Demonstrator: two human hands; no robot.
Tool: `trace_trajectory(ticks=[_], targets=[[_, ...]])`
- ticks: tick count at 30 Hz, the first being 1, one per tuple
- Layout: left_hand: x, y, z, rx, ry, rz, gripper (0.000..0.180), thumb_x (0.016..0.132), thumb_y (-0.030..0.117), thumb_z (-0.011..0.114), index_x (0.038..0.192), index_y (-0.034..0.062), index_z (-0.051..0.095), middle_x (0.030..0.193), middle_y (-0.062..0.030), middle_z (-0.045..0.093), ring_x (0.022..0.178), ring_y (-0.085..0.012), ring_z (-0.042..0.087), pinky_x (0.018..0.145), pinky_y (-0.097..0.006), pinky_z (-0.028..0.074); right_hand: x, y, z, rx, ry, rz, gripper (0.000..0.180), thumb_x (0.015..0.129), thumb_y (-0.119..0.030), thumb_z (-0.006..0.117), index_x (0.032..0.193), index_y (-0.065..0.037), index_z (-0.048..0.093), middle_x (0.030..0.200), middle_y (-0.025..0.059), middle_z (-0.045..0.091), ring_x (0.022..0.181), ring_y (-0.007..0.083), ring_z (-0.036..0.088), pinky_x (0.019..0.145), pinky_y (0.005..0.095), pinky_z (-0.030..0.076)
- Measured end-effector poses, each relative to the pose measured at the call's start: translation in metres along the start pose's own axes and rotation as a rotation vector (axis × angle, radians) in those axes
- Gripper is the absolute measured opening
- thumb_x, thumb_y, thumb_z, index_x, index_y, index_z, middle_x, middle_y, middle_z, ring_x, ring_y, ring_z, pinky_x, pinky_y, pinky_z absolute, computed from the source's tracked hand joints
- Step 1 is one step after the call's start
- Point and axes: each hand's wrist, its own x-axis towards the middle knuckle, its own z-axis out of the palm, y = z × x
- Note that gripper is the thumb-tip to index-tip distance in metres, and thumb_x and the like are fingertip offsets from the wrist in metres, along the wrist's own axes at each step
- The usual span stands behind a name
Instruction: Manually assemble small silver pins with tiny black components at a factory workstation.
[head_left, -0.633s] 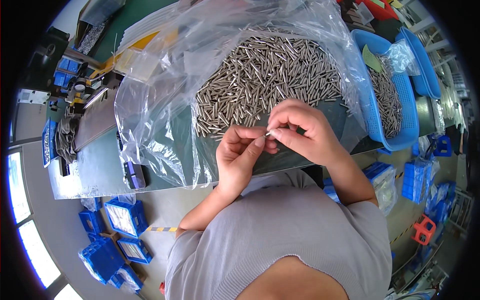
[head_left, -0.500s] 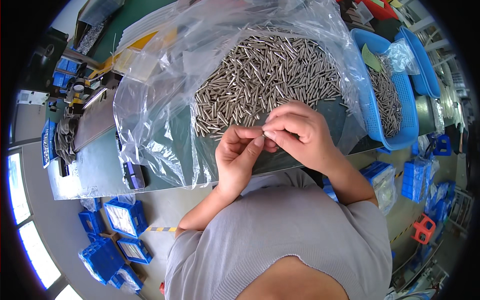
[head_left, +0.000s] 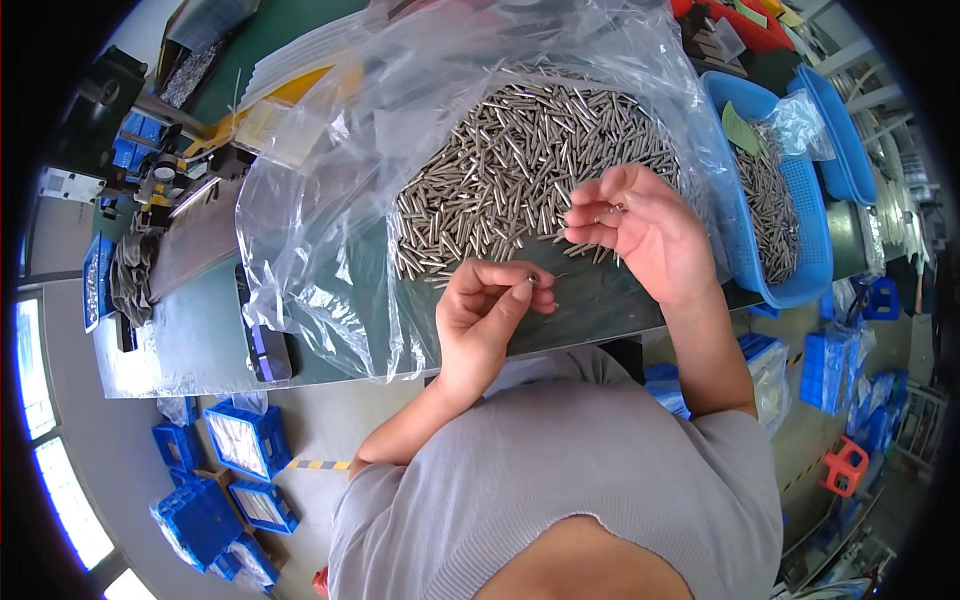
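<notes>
My left hand (head_left: 478,318) is closed, thumb against forefinger, on a small metal pin (head_left: 531,279) whose end shows at the fingertips. A thin, light sliver sticks out beside them; what it is I cannot make out. Up and to the right, my right hand (head_left: 650,228) is turned with its palm partly showing. Its loosely curled fingers hold a small shiny metal piece (head_left: 616,209), mostly hidden. Behind both hands spreads a wide heap of short metal pins (head_left: 530,160), lying on clear plastic sheeting (head_left: 320,250) over the green table.
At the right stands a blue perforated basket (head_left: 815,215) with more pins and a green slip (head_left: 740,128). Another blue basket (head_left: 850,165) stands behind it. A dark purple box (head_left: 265,350) lies at the table's left front. Blue crates (head_left: 245,437) and a red stool (head_left: 846,466) are on the floor.
My hands were together at the fingertips; now they are apart. The right hand has moved up and right and turned its palm into view. My left hand has barely moved.
</notes>
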Motion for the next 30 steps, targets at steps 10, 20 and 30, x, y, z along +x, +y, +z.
trace_trajectory(ticks=[10,20,30], targets=[[0.000,0.003,0.000,-0.025,0.009,-0.010,0.006,0.090,-0.003,0.050,0.096,-0.0022,0.049,0.098,-0.0176,0.061,0.081,-0.0177,0.062,0.074,-0.031,0.054,0.008,0.023,0.009,-1.782,-0.150,-0.437,0.015,0.071,-0.013,0.070,0.082,-0.011,0.059,0.073,0.0040,0.055,0.061,0.0237,0.058,0.051,0.0339,0.046],[0.000,0.002,0.002,-0.004,0.021,0.002,0.006,0.090,-0.002,0.051,0.096,-0.0024,0.049,0.097,-0.0171,0.062,0.081,-0.0178,0.062,0.073,-0.031,0.055,0.011,0.022,0.008,-1.785,-0.196,-0.522,0.012,0.074,-0.007,0.064,0.079,-0.005,0.053,0.069,0.0066,0.054,0.059,0.0204,0.059,0.052,0.0302,0.046],[-0.001,0.000,0.003,-0.004,0.060,-0.007,0.006,0.090,-0.002,0.051,0.095,-0.0032,0.050,0.094,-0.0165,0.062,0.079,-0.0190,0.063,0.072,-0.032,0.055,-0.007,0.023,0.013,-0.684,-0.131,-0.168,0.006,0.085,-0.006,0.058,0.086,0.000,0.057,0.072,-0.0005,0.058,0.060,0.0039,0.050,0.054,0.0188,0.041]])
